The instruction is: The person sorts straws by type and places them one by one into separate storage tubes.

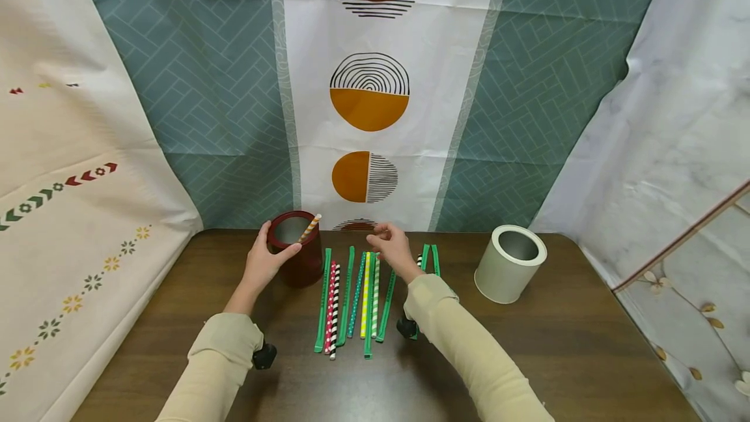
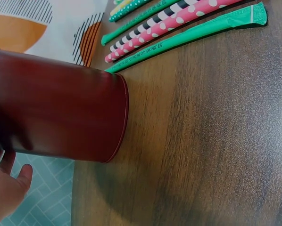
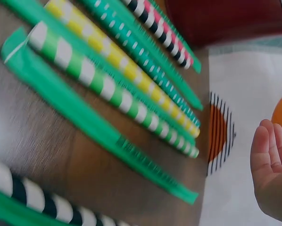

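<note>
Left hand [image 1: 262,262] grips the dark red canister [image 1: 301,270], far left on the table [image 1: 527,357]; glossy sides, grey interior, orange-and-white striped straw [image 1: 310,228] leaning at its right rim. Right hand [image 1: 394,249]: released, fingers loosely bent by the straws' far ends. Green-wrapped straws [image 1: 322,301] beside canister; right forearm partly covers row. White canister [image 1: 502,273] far right, well apart. Far table edge meets patterned backdrop [image 1: 240,116]; bare wood spans near side.

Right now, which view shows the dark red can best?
Head: only there does the dark red can show its open mouth. Left wrist gives its side, cropped; right wrist, just part of its wall at the top.
</note>
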Demonstrator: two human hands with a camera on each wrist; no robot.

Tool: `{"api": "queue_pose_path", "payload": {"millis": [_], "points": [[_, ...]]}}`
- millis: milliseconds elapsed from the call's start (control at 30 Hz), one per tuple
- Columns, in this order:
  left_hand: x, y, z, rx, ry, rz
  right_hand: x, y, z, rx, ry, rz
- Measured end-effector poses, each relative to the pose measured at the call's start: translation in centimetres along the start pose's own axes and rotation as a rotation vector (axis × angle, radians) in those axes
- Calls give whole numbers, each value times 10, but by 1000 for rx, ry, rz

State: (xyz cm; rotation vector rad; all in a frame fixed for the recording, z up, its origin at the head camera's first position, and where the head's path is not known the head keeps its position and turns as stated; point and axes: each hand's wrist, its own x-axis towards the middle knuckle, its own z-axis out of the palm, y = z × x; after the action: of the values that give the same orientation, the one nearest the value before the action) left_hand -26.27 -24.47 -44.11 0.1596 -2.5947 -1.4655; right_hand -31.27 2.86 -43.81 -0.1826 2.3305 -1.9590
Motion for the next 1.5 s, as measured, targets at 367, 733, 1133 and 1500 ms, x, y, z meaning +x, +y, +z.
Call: {"api": "queue_pose_path", "payload": {"millis": [367,733,1133,1500], "points": [[-2,1,-1,-1,-13,-11,-6,26,-34,8,53,43],[-1,1,0,-14,-6,-3,-8,52,-59,-6,132,116],[-1,1,1,-2,-11,-8,-16,60,-71,-85,171,179],[-1,1,1,-8,-6,6,-13,69,-64,-118,232,195]]}}
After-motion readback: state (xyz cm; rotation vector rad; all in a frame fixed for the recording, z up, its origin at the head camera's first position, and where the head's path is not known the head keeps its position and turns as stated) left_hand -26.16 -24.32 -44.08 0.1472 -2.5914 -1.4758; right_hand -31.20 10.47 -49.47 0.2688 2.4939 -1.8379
